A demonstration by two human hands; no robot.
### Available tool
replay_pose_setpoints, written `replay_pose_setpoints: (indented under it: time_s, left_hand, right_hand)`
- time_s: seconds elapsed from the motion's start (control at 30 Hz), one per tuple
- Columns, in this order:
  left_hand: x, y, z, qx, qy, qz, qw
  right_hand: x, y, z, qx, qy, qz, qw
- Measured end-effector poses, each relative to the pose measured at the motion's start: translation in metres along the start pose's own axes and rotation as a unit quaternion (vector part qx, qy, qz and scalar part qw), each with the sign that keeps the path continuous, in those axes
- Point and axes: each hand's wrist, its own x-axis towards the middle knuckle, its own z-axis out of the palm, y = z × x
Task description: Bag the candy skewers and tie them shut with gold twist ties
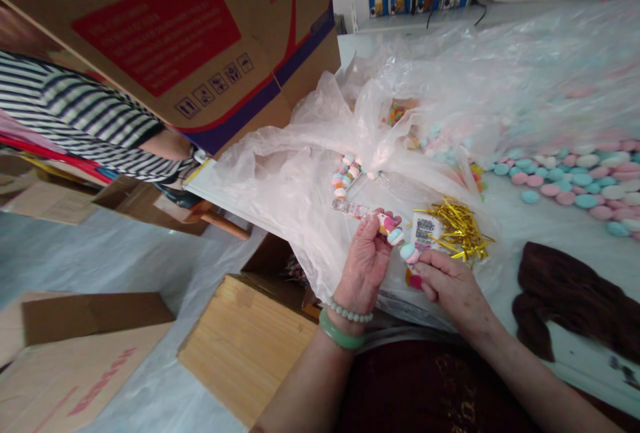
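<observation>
My left hand (369,253), with a bead bracelet and a green bangle at the wrist, is closed round a candy skewer (395,237) of pastel, marshmallow-like pieces. A clear printed sleeve (353,209) sticks out beyond its fingers. My right hand (445,283) pinches the near end of the same skewer, beside a blue-and-pink piece. Pink and orange bits show under its fingertips. Just past the hands lie gold twist ties (457,229) and a white barcode label (425,227). More threaded candies (346,173) rest on the plastic sheet farther off.
Loose pastel candies (565,183) spread over the table's right side, partly under clear plastic sheeting (525,73). Dark brown cloth (565,293) lies at right. A large carton (200,39) stands at left. Cardboard boxes (245,346) sit below the edge. A person in a striped sleeve (100,113) is behind the carton.
</observation>
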Motion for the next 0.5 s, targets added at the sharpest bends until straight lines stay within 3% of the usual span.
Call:
replay_pose_setpoints:
  time_s: [0.07, 0.13, 0.23, 0.33, 0.4, 0.5]
  left_hand:
    - [-0.001, -0.001, -0.001, 0.032, -0.03, 0.003, 0.999]
    - [-0.002, 0.002, -0.003, 0.06, -0.046, -0.011, 0.997]
    - [-0.001, 0.012, -0.005, 0.089, -0.03, -0.057, 0.994]
    - [-0.002, 0.021, -0.005, 0.12, -0.001, -0.084, 0.989]
    - [-0.003, 0.021, -0.005, 0.141, -0.001, -0.064, 0.988]
    - [-0.004, 0.014, -0.005, 0.151, -0.026, -0.041, 0.987]
  right_hand:
    - [0.002, -0.002, 0.001, 0.07, -0.023, 0.047, 0.996]
    - [0.003, -0.001, -0.001, 0.062, -0.016, 0.038, 0.997]
    - [0.004, 0.005, -0.007, -0.114, 0.05, -0.077, 0.989]
    - [0.002, 0.012, -0.01, -0.319, 0.132, -0.191, 0.919]
    - [0.0, 0.015, -0.009, -0.376, 0.151, -0.228, 0.885]
    - [0.0, 0.013, -0.005, -0.361, 0.146, -0.23, 0.892]
